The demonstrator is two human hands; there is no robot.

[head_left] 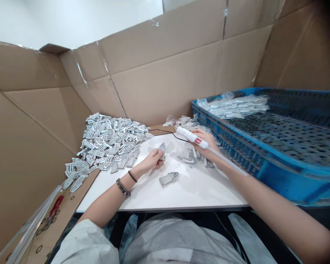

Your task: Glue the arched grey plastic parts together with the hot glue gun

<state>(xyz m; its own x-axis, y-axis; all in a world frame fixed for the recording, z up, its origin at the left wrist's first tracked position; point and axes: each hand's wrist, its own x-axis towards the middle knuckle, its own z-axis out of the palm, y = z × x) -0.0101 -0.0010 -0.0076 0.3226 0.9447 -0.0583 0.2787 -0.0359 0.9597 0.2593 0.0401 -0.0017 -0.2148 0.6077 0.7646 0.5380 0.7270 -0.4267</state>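
Observation:
My left hand [155, 159] is closed on a small grey metal part [162, 149] above the white board [145, 198]. My right hand [206, 143] grips a white glue gun [191, 137] with a red mark; a clear stick sticks out of its back end along my forearm, and its nozzle points up and left, apart from the part. Another grey part [169, 179] lies flat on the board between my hands, nearer to me. Under and beside my right hand are several parts with clear plastic film [186, 156].
A big pile of grey parts [107, 139] covers the board's left side. At the right stands a blue crate [275, 179] with wrapped pieces [236, 105]. Red-handled pliers [55, 207] and clear sticks [30, 227] lie at lower left. Cardboard walls [165, 80] surround the area; a black cord [178, 138] reaches the gun.

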